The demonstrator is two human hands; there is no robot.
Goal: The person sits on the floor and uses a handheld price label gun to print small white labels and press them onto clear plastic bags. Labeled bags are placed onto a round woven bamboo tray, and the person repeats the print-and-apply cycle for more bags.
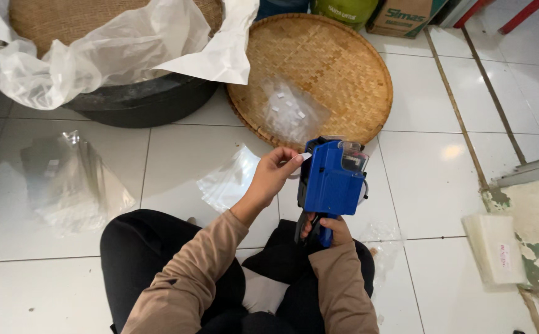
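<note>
Nearest, crossed legs in black trousers (152,260), tan sleeves (183,291) above them. Right hand (330,230) low over the lap, fingers wrapped tight round the grip and lever of a blue label gun (330,182), held upright with its clear-windowed head pointing away. Left hand (275,173) just beside the gun's upper left edge, thumb and forefinger pinched narrow on a small white label (305,157) at the gun's mouth.

On the white floor tiles (430,179) just beyond the knees, a flat stack of clear plastic bags (226,182); well to the left, a looser heap of clear bags (75,182). Open tile between the two stacks and to the right of the gun. At right, a white block (495,247) against a chipped step edge.

Farther off, a round woven bamboo tray (337,62) carrying a clear bag of small white pieces (291,111), its rim near a dark tub (146,99) lined with crumpled plastic sheet (115,49). Cardboard box (405,15) at the far edge.
</note>
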